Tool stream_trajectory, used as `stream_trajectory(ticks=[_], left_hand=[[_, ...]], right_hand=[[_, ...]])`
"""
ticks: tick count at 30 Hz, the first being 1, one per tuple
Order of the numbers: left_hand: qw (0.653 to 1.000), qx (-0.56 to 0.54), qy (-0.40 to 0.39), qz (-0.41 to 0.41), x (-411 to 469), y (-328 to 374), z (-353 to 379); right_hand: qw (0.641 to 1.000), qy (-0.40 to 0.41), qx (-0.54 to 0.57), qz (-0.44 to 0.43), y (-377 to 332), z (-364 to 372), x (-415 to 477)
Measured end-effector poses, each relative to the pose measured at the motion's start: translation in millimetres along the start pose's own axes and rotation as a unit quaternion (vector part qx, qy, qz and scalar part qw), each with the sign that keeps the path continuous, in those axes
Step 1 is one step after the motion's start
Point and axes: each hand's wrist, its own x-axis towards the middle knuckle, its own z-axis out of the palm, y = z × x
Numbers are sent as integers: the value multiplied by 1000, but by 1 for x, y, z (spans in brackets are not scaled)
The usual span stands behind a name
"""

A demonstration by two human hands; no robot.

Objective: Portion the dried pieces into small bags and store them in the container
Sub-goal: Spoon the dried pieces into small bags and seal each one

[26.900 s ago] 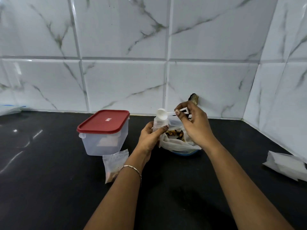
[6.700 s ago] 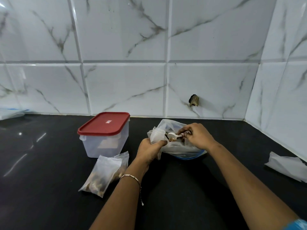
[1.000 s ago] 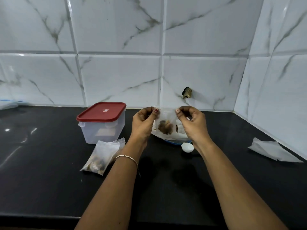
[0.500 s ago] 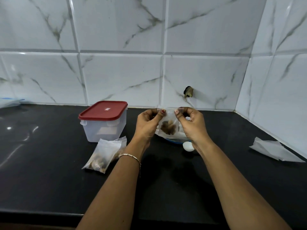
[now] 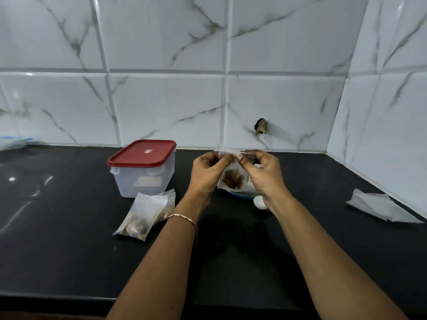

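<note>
Since the scooping a few seconds ago, my hands have left the big sack and the spoon and lifted a small bag up between them, and its top edge is now being pinched together.

Working from nine o'clock across: the container stands at about ten o'clock on the bench, its red lid on, so nothing can go in until it comes off. Just in front of it lie the filled bags, overlapping, so I cannot count them. My left hand has its grip clenched on the small bag's upper left edge; my right hand has its grip pinched on the upper right. Brown dried pieces sit low inside it.

I judge portioning partly done: some bags filled, this one being sealed, none stored yet.

Behind the bag, the blue-rimmed bowl and its sack are mostly hidden, so what remains I cannot tell. Only the white spoon bowl shows past my right wrist. At three o'clock lie flat white bags, apparently spare ones.
</note>
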Motion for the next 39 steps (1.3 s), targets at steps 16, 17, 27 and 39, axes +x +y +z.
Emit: stream_trajectory(ticks=[16, 17, 27, 39], left_hand=[[1000, 21, 0, 11, -4, 1, 3], [1000, 21, 5, 12, -4, 0, 3], [997, 15, 68, 41, 1, -4, 6], [993, -52, 107, 3, 0, 1, -6]], right_hand=[[999, -3, -45, -3, 4, 4, 0], [999, 10, -49, -1, 5, 4, 2], [998, 44, -33, -12, 3, -4, 6], [998, -6, 44, 46, -1, -20, 10]])
